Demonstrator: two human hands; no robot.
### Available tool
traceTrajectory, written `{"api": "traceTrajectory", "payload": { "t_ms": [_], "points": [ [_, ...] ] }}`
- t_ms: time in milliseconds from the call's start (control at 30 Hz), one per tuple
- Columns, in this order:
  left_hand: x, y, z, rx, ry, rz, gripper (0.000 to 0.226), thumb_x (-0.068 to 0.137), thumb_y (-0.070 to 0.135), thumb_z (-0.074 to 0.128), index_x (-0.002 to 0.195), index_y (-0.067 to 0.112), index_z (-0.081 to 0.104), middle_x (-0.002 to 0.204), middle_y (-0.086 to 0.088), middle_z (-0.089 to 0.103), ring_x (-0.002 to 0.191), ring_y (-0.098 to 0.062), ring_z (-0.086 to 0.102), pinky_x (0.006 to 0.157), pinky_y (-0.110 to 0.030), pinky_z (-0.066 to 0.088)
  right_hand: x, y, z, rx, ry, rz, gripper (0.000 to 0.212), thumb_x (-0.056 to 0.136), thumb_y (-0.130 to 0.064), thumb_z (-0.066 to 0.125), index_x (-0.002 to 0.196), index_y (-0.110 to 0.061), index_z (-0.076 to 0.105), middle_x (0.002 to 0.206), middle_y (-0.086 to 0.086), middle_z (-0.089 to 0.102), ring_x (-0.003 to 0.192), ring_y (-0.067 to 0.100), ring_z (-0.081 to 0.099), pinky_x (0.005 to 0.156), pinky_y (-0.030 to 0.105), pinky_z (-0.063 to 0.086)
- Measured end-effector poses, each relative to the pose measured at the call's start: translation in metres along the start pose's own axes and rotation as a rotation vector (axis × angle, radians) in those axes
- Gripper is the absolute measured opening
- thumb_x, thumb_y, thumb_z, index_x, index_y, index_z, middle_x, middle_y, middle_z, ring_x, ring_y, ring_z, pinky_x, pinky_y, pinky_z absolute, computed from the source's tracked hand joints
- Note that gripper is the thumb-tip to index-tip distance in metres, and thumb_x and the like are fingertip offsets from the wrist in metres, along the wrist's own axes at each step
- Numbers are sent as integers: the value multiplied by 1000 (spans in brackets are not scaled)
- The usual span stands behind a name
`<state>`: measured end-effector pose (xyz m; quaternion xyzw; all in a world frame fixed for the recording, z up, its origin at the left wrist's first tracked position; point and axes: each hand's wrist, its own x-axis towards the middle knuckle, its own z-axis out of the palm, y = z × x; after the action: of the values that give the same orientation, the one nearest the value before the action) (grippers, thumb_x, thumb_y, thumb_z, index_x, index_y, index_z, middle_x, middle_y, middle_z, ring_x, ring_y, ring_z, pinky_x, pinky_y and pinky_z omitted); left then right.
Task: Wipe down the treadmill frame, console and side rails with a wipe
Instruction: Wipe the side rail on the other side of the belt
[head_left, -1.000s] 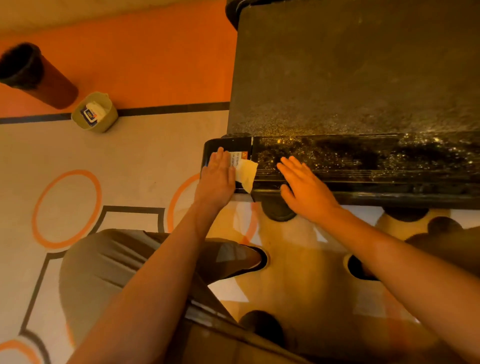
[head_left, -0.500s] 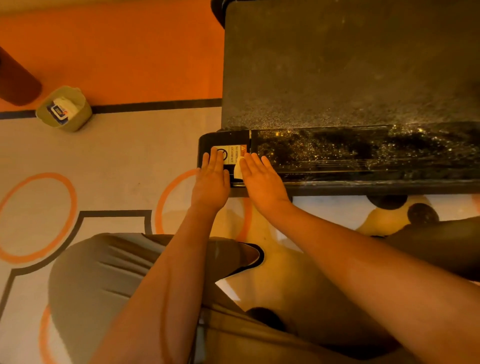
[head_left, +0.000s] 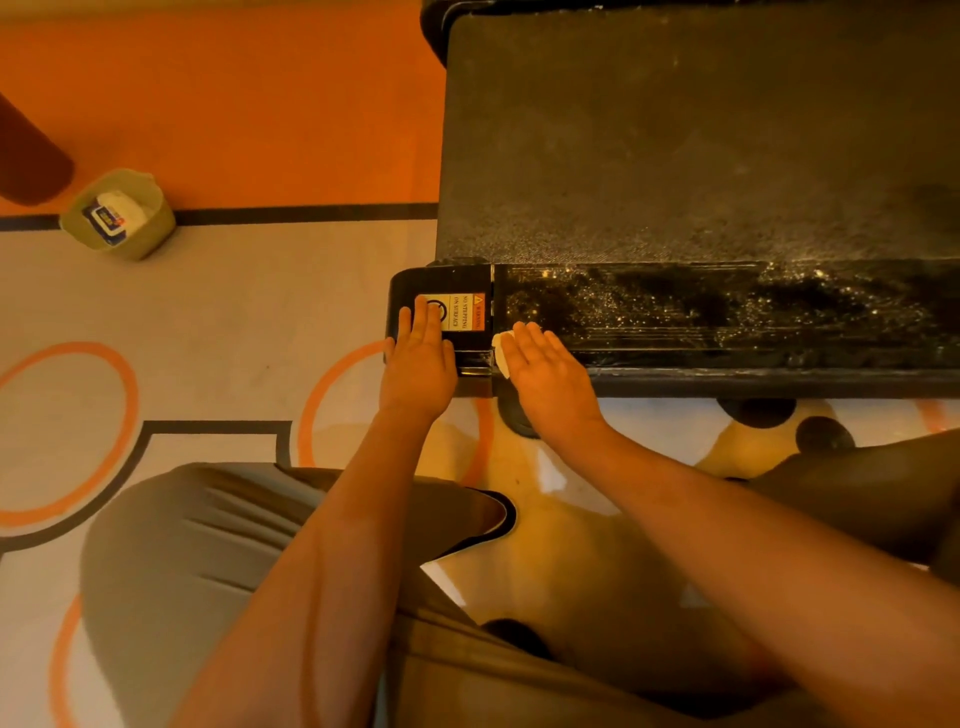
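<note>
The wipe (head_left: 500, 349) is a thin, pale sheet, soft and limp by the look of it, and probably damp. It would bunch or skid if pushed from one corner, so a flat palm spread over its middle seems the right hold. It lies on the side rail (head_left: 727, 317), just right of the end cap (head_left: 402, 291), and only its left edge peeks out from under the right hand (head_left: 545, 379). That hand lies flat on it with straight fingers, pressing rather than gripping. The rail beyond the hand is speckled with dust or grit, so I'd say most of it is not yet wiped.

The left hand (head_left: 420, 358) rests on the end cap itself, fingers extended and together, their tips over the warning label (head_left: 465, 312). It holds nothing and looks to be bracing.

Behind the end cap runs the dark belt (head_left: 675, 145). Well to the left of the end cap, on the floor, stands a small greenish tub (head_left: 153, 231). In it sits what looks like a pack of wipes (head_left: 106, 218), with something white beside it; I cannot tell what else is inside.
</note>
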<state>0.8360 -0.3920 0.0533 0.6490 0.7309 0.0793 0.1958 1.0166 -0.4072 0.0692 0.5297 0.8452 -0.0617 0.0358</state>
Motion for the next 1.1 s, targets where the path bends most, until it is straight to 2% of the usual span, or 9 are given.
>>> {"api": "traceTrajectory", "payload": {
  "t_ms": [167, 300, 433, 500, 633, 800, 900, 1000, 1100],
  "points": [
    [0, 0, 2, 10, 8, 3, 55, 108, 23, 32, 159, 9, 17, 168, -11, 9, 155, -33, 3, 122, -57, 16, 0, -6, 12, -72, 86, -25, 65, 104, -13, 39, 157, -4, 4, 165, 19, 5, 153, 33, 2, 122, 44, 0],
    [-2, 0, 3, 90, 46, 32, 56, 108, 24, 31, 159, 8, 16, 168, -12, 10, 155, -30, 3, 124, -52, 10, 4, -3, 14, -106, 48, -71, 67, 104, -8, 40, 157, -4, 0, 165, 21, 4, 153, 35, 4, 123, 42, 3],
    [-5, 6, 4, 34, 19, 95, 56, 109, 23, 31, 160, 11, 13, 168, -8, 8, 155, -24, -2, 124, -49, 4, 8, -7, 20, -135, 53, -51, 62, 96, -19, 59, 151, -4, 35, 154, 24, 37, 144, 37, 35, 119, 45, 25],
    [-5, 7, 3, 24, 9, 113, 55, 109, 23, 31, 160, 12, 12, 169, -7, 6, 155, -22, -2, 124, -49, 4, 9, -8, 20, -126, 69, -36, 62, 92, -27, 65, 146, -3, 45, 149, 22, 46, 140, 36, 43, 116, 45, 30],
    [-4, 8, 2, 12, 3, 108, 55, 109, 22, 32, 160, 10, 13, 168, -9, 8, 155, -24, 0, 124, -50, 4, -1, 2, 17, -167, 95, -36, 61, 100, -18, 51, 153, -1, 27, 158, 21, 32, 148, 34, 28, 120, 43, 19],
    [-5, 12, 4, 1, 21, 87, 55, 109, 21, 32, 160, 10, 15, 168, -9, 10, 155, -25, 3, 123, -50, 4, -17, 35, 14, -147, 26, -3, 70, 100, -11, 52, 156, 0, 12, 163, 22, 17, 151, 36, 15, 123, 42, 8],
    [-5, 12, 0, 8, -1, 74, 54, 109, 21, 32, 160, 11, 15, 168, -8, 10, 155, -23, 2, 123, -50, 5, -15, 24, 11, -163, 74, 45, 68, 99, -15, 56, 155, 0, 21, 159, 22, 27, 149, 35, 24, 122, 43, 12],
    [-6, 14, 0, 24, -5, 77, 55, 109, 22, 32, 160, 12, 14, 168, -7, 9, 155, -23, 2, 123, -50, 5, -8, 6, 9, -125, -22, -4, 62, 105, -12, 35, 156, 1, 3, 164, 23, 8, 153, 36, 7, 123, 44, 1],
    [-6, 15, 1, 19, -2, 70, 55, 109, 22, 33, 160, 11, 15, 168, -8, 10, 155, -24, 3, 123, -50, 5, -12, 20, 5, -111, -29, 0, 63, 104, -10, 35, 157, -2, 1, 165, 21, 6, 153, 35, 4, 123, 43, 1]
  ]
}}
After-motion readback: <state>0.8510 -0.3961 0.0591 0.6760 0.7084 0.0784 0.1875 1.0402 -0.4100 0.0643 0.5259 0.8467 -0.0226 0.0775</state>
